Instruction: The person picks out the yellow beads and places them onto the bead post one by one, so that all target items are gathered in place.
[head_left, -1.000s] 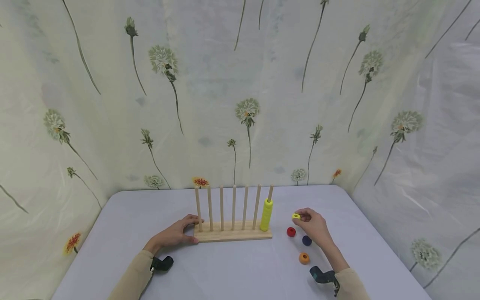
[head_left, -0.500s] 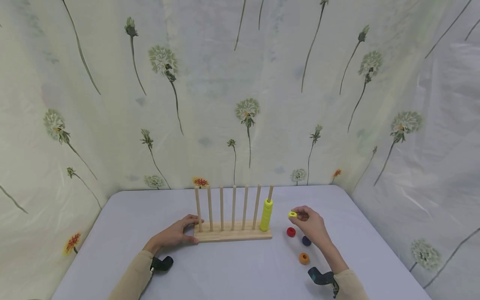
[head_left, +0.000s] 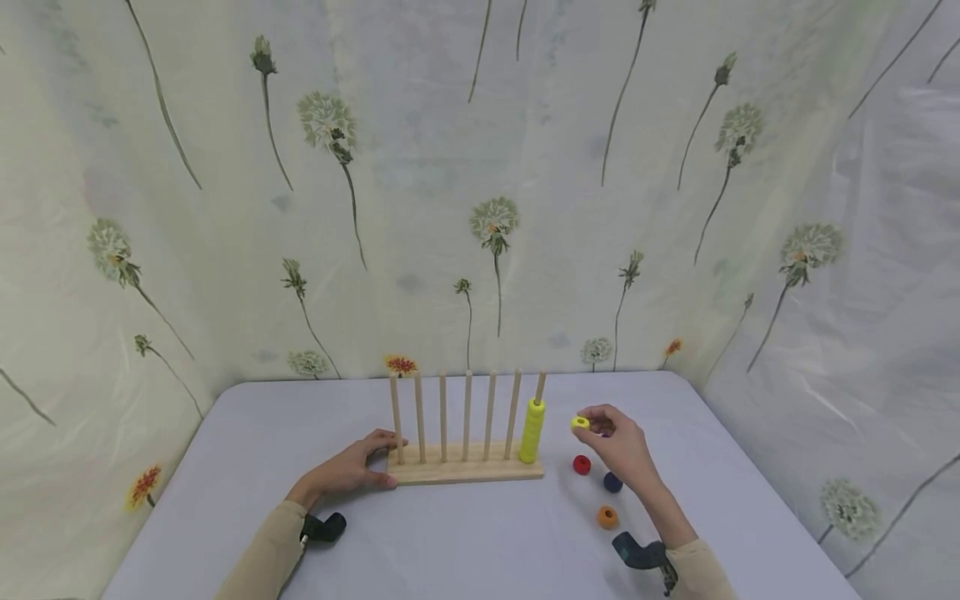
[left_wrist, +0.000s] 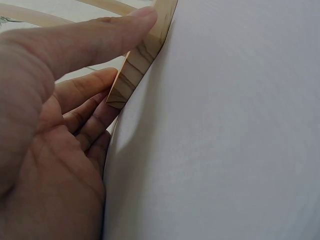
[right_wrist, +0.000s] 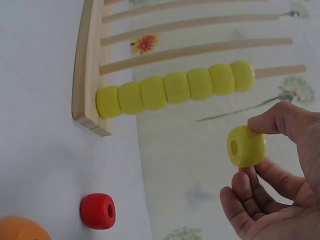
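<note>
A wooden peg rack (head_left: 468,472) with a row of upright pegs stands on the table. Its left end is in the grip of my left hand (head_left: 348,465), the thumb on the front edge and the fingers behind. Several yellow beads (right_wrist: 177,87) are stacked on the rightmost peg, whose bare tip (right_wrist: 280,71) sticks out above them. Right of that peg, my right hand (head_left: 624,450) pinches a loose yellow bead (right_wrist: 247,146) between thumb and fingers, held in the air apart from the stack. The bead's hole shows in the right wrist view.
A red bead (head_left: 582,465), a dark blue bead (head_left: 612,482) and an orange bead (head_left: 607,517) lie on the white table (head_left: 465,542) below the right hand. A small purple patch shows behind the right fingers. A flowered curtain (head_left: 420,208) hangs behind.
My right hand has moved slightly left and up with the yellow bead, towards the rightmost peg. My left hand and the rack stay where they were.
</note>
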